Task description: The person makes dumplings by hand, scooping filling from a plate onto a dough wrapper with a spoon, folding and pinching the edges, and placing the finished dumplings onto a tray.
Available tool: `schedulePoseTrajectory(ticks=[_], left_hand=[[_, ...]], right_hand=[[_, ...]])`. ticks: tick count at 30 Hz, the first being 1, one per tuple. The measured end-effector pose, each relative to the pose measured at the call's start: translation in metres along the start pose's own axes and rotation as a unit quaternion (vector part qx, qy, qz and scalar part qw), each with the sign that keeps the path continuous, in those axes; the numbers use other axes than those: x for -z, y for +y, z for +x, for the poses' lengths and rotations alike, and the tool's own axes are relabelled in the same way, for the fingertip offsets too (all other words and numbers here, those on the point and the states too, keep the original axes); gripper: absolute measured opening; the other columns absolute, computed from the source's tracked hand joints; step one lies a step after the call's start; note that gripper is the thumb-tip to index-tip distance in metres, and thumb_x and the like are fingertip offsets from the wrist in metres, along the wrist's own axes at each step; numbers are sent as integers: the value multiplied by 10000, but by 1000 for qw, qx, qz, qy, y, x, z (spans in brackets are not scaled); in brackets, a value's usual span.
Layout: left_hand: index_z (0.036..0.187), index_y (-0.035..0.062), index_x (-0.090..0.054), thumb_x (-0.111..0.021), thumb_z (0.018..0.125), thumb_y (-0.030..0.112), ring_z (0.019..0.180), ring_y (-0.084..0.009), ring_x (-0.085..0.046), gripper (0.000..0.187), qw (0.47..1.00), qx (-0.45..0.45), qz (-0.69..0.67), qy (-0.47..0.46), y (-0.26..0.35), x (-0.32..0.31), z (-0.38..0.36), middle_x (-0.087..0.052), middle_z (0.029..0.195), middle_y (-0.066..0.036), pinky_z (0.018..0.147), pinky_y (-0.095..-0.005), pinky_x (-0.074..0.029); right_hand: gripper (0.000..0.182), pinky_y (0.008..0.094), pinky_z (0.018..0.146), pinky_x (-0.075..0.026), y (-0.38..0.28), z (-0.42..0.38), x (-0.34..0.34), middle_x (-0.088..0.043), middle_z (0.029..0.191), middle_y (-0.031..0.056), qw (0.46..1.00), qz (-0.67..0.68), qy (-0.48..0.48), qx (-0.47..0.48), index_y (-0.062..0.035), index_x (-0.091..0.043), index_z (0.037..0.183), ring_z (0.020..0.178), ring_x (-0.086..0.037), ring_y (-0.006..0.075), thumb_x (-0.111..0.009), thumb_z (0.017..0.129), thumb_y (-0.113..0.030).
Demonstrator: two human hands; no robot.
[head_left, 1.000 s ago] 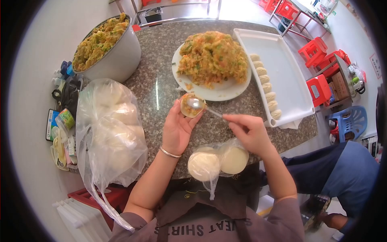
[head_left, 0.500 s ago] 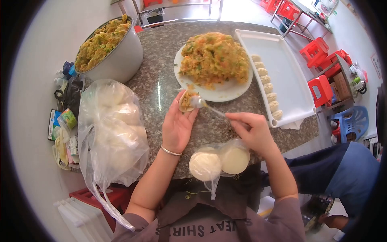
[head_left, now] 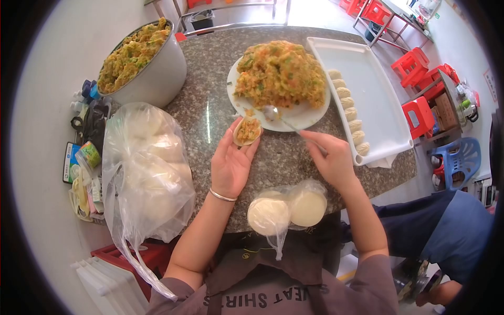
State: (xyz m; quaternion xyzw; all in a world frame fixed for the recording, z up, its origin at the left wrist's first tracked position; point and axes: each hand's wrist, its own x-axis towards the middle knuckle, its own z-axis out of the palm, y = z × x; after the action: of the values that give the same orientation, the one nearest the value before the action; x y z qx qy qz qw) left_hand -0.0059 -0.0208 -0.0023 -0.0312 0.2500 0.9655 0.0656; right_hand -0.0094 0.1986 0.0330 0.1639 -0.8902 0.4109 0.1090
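One filled dumpling wrapper [head_left: 248, 130] rests on the fingertips of the open left hand [head_left: 231, 163]; the right hand [head_left: 331, 160] grips a spoon [head_left: 273, 113] over the filling plate [head_left: 310, 114].

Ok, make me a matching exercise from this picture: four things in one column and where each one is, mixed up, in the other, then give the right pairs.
Things:
1. spoon
2. filled wrapper
3. finished dumplings
4. big pot of filling

Places:
A. in a row along the near edge of the white tray
B. on the fingers of the left hand
C. at the far left of the counter
D. in the right hand, bowl over the plate

Pairs: 1-D, 2-B, 3-A, 4-C
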Motion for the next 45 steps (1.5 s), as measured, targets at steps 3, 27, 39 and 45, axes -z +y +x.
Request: schedulePoseTrajectory(ticks=[3,27,39,45], left_hand=[[1377,-39,-309,-446,977,275,1286,-339,-407,527,1000,-6,4,10,-1,0,1,-409,1377,-186,1092,-401,-352],[1121,-31,-570,-589,891,-1,1047,-181,-592,233,912,-166,362,-93,-19,-11,-17,-568,1206,-153,845,-293,-513],[1082,-47,-594,-627,844,-52,1102,-225,-571,241,927,-147,333,-89,-16,-11,-18,-549,1223,-184,921,-313,-493],[1057,-42,-609,-628,824,-85,1110,-229,-565,238,929,-129,334,-96,-16,-12,-19,-548,1225,-186,928,-321,-493]], right_hand=[[219,337,643,-523,3,-4,-8,-679,862,136,999,43,-19,11,-58,-676,1024,720,-662,266,-618,814,-36],[130,290,759,-480,-27,0,-22,-672,874,90,961,262,13,-88,9,-687,921,831,-627,157,-671,824,-77],[110,280,760,-475,-33,1,-22,-656,874,76,965,261,-1,-36,19,-670,903,839,-617,164,-672,815,-48],[117,276,761,-472,-29,-2,-24,-650,857,76,970,226,16,-90,15,-669,904,825,-609,150,-683,810,-52]])
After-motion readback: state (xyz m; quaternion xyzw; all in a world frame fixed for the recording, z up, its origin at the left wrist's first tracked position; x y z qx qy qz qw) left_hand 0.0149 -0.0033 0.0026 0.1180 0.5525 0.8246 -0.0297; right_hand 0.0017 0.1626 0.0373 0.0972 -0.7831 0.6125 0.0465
